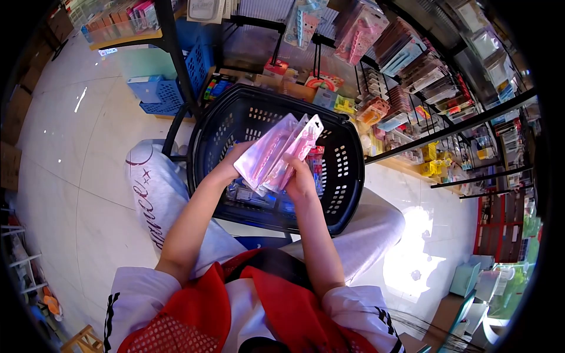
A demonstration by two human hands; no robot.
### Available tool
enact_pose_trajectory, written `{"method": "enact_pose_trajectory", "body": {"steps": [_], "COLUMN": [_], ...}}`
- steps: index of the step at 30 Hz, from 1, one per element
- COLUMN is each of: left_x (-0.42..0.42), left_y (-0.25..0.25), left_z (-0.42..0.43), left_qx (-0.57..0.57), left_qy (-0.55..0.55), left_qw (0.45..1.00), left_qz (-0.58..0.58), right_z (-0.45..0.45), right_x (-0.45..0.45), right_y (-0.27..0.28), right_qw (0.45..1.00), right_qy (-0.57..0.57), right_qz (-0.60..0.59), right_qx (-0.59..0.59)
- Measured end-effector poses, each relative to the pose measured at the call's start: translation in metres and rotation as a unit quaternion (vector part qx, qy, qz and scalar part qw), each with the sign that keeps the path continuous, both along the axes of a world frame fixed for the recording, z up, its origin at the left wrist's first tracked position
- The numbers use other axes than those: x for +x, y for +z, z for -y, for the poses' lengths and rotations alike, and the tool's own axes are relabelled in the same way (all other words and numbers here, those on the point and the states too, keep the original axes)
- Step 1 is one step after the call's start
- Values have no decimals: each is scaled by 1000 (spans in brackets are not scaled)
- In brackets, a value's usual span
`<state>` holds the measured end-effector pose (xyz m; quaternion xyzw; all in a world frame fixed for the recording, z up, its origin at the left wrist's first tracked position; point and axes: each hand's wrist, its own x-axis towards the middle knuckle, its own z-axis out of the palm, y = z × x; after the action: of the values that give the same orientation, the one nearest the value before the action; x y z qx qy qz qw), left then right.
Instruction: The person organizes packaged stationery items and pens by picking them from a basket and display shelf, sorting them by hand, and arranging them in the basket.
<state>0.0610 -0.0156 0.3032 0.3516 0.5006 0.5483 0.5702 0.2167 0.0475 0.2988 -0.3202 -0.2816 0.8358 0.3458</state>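
Several pink blister packs [273,152] with hang holes are held between my two hands above a black shopping basket [347,138]. My left hand [234,163] grips the left edge of the packs, its fingers partly hidden behind them. On the right side, my right hand [300,178] is closed round the nearer packs, thumb on the front. What exactly is inside the packs I cannot make out. Below them in the basket lie blue and clear packaged items [253,194] and a red package [318,154], partly covered by my hands and the packs.
A rack with hanging packs [360,35] stands ahead and to the right, its black bar [453,126] slanting past the basket. Small goods [323,82] fill the low shelf behind the basket. A blue plastic basket [197,67] stands at the back left. My knees flank the black basket.
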Motion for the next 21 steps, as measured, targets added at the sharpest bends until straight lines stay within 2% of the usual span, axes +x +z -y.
{"method": "enact_pose_trajectory", "body": {"steps": [4,5,8,9,12,16,17,18,20,21], "left_x": [-1,0,14,19,31,35,35,36,28,20], "left_y": [4,2,-7,-7,-34,-31,-27,-34,-38,-36], "left_z": [-4,-5,-7,-11,-24,-23,-20,-21,-21,-22], "left_qx": [29,33,-13,-67,57,91,110,87,32,-32], "left_qy": [4,2,-13,0,-64,-114,-124,-94,-58,-14], "left_qw": [1000,999,997,971,919,942,957,963,986,984], "left_qz": [-2,-41,80,231,385,303,238,237,155,176], "right_z": [-6,-8,-11,-10,-8,-4,-5,-5,-18,-28], "right_x": [6,8,10,10,11,14,16,17,29,37], "right_y": [0,2,9,8,3,5,7,11,16,23], "right_qw": [999,998,997,997,997,994,993,993,987,985], "right_qy": [-36,-42,-17,-7,34,74,69,63,75,64], "right_qz": [-22,-30,-24,-33,-33,-62,-74,-85,-117,-107], "right_qx": [28,45,73,63,66,59,57,53,76,118]}}
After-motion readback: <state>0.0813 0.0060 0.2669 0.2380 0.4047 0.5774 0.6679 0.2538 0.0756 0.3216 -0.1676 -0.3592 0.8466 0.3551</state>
